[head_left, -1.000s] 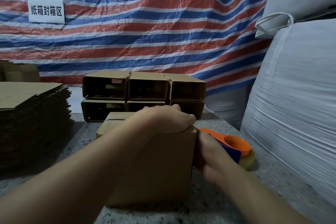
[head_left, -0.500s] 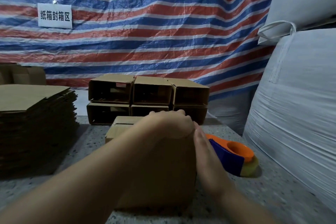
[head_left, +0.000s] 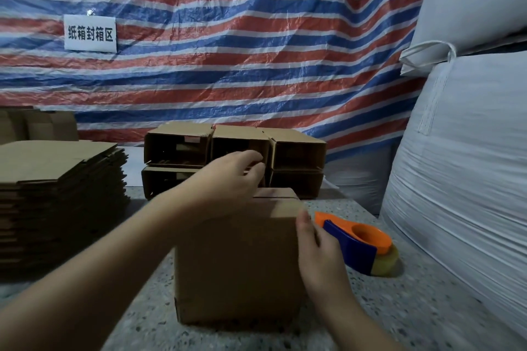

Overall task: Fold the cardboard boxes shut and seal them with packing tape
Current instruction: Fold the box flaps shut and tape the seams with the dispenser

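Cardboard box (head_left: 239, 259) upright, one tape dispenser (head_left: 360, 245) beside, left hand (head_left: 228, 179) fingers loosely curled above, right hand (head_left: 319, 253) flat against side.

box (head_left: 239, 259) upright on table (head_left: 399, 308) — flaps folded | right hand (head_left: 319, 248) flat against its side | tape dispenser (head_left: 360, 242) beside

Striped red, white and blue tarp (head_left: 228, 65) forms back wall, bearing white sign (head_left: 90, 33). Speckled stone desk (head_left: 413, 308). Dim lighting.
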